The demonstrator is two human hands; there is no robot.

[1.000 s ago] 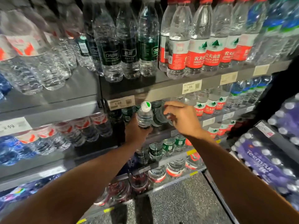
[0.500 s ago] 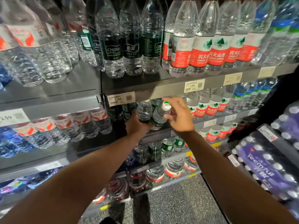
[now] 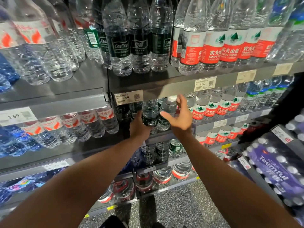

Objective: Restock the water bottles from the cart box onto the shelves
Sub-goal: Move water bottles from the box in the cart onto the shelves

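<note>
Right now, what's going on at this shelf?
A person is stocking small Cestbon water bottles on the second shelf. The left hand grips one green-labelled bottle standing there. The right hand, fingers spread, is at a tilted white-capped bottle beside it. Red-labelled bottles fill the row to the right.

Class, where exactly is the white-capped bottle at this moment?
In the head view it leans on the second shelf, just right of centre: the white-capped bottle sits between the Cestbon bottle and the right hand.
</note>
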